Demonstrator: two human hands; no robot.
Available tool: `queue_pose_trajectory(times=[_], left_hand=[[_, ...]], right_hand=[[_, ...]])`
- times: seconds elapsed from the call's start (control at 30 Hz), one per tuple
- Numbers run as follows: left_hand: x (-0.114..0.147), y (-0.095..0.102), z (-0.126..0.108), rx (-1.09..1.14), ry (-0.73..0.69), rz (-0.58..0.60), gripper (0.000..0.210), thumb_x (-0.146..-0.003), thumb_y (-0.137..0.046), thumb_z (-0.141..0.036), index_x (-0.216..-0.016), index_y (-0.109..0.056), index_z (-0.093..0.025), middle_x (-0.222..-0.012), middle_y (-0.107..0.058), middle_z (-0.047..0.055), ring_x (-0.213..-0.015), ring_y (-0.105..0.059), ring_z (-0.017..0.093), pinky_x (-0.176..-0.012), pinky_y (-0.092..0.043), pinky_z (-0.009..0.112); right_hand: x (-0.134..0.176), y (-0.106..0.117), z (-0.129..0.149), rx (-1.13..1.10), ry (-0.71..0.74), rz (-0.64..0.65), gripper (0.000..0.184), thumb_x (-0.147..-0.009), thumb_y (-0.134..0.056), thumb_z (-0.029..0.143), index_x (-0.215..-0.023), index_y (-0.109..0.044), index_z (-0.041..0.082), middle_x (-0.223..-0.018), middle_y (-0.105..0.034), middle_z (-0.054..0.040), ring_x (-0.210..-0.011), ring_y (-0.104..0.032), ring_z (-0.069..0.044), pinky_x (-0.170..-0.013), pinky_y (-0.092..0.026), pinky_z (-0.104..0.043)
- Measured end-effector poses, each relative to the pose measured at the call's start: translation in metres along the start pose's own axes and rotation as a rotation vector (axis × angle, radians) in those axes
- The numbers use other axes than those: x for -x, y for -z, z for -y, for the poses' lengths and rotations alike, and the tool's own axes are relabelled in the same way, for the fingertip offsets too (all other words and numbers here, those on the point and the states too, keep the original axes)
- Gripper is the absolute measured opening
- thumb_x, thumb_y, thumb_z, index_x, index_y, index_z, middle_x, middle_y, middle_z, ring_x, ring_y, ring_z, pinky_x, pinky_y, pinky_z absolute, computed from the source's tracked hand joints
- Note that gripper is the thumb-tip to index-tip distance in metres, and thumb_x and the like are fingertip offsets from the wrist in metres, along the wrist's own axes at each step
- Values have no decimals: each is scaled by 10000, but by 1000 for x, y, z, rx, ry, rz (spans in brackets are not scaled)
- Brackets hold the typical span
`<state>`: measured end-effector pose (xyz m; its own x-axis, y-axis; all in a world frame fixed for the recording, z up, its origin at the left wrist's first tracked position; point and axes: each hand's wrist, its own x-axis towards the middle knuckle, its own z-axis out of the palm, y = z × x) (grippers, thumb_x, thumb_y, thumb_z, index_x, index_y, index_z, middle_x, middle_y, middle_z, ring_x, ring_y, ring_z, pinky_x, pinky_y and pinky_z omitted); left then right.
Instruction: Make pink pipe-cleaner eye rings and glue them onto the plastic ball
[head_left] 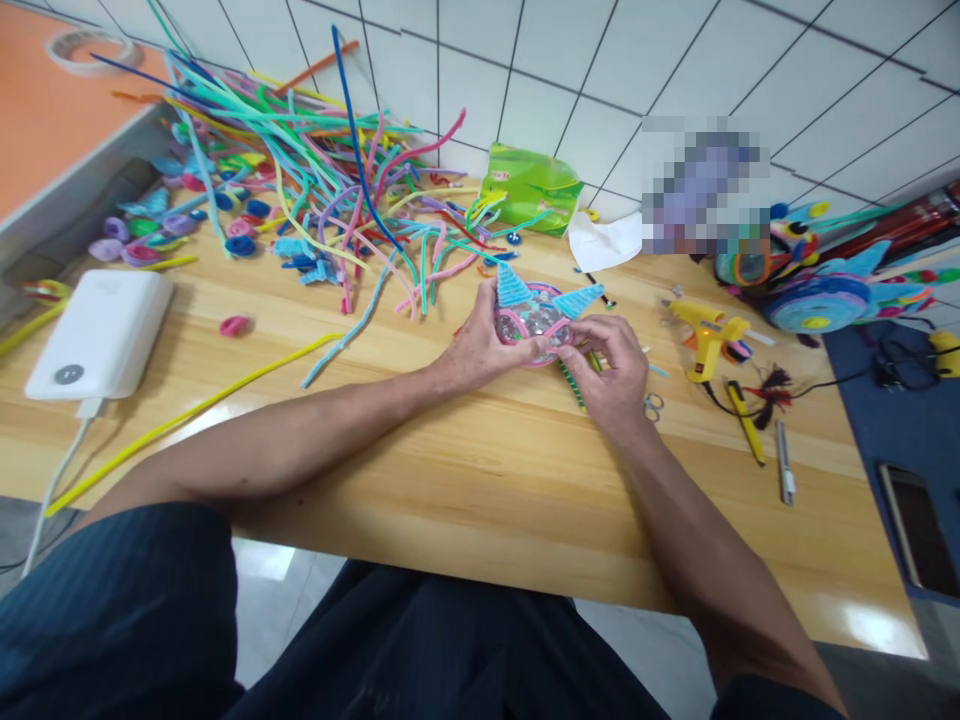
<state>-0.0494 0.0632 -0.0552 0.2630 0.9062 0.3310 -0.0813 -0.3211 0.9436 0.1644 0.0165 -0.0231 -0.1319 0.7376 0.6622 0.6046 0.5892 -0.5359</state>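
Note:
Between my two hands is a round craft piece (541, 312) with a pink rim, a clear shiny middle and two blue striped pointed ears. My left hand (487, 345) grips its left side, thumb across the lower front. At its lower right edge, the fingers of my right hand (616, 372) are pinched against the rim; whether they also hold something small I cannot make out. A green striped strip (572, 386) shows just below, beside my right hand. Small scissors (653, 406) lie by my right wrist.
A heap of pipe cleaners (300, 150) spreads at the back left. A white power bank (101, 333) with a cable sits at left. On the right are a yellow glue gun (706, 335), a yellow cutter (745, 422), a grey cutter (784, 462) and a phone (919, 525).

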Motion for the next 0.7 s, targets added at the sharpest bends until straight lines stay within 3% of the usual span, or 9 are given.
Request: queue_pose_trajectory(times=[0.33, 0.7], left_hand=[[0, 1, -4, -5, 7, 16, 947, -792, -902, -722, -1435, -381, -263, -1442, -644, 156, -1362, -694, 343, -1181, -585, 561], [1, -2, -7, -12, -7, 35, 1129, -694, -989, -730, -1531, -369, -294, -1505, -618, 165, -1379, -699, 351, -1202, -588, 605]], right_hand=[[1, -1, 0, 19, -42, 6, 175, -1005, -790, 366, -1154, -771, 276, -1093, -763, -68, -878, -731, -225, -744, -674, -405], [0, 0, 1, 26, -54, 10, 173, -997, -776, 340, -1157, -760, 274, -1104, -763, -68, -875, -731, -225, -736, -674, -406]])
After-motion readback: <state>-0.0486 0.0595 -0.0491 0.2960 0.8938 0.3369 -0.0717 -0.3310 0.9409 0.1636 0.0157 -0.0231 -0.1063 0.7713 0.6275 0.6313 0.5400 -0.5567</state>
